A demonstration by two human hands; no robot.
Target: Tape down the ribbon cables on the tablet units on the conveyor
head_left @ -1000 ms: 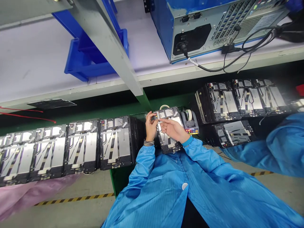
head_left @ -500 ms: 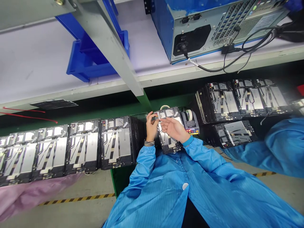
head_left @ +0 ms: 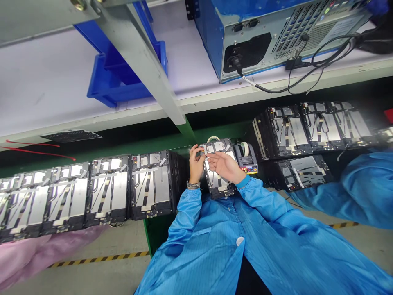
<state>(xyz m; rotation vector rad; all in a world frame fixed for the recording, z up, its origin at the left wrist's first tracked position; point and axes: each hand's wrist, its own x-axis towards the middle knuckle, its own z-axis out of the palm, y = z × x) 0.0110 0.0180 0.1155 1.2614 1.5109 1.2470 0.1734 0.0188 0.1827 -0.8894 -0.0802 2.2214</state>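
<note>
An opened tablet-like device [head_left: 221, 183], with silver plates and black ribbon cables inside, lies in front of my body. Over its upper left corner is my left hand [head_left: 196, 164], thumb and fingers bent together in a pinch. My right hand [head_left: 223, 166] reaches in from the right, palm partly up, its fingertips closed against those of my left. Whatever lies between the fingertips is too small to make out. Just right of the device stands a tape dispenser [head_left: 246, 157] with a pale roll and coloured buttons.
Stacks of similar opened devices [head_left: 150, 182] line the bench at left, and more stacks [head_left: 291, 131] stand at right. Above are a shelf with a blue bin [head_left: 119, 92] and a computer case [head_left: 245, 49] with cables. A co-worker's pink sleeve [head_left: 61, 250] and another's blue sleeve [head_left: 353, 196] flank me.
Both hands stay almost still at the device's upper left, fingertips together. The view has shifted very slightly.
</note>
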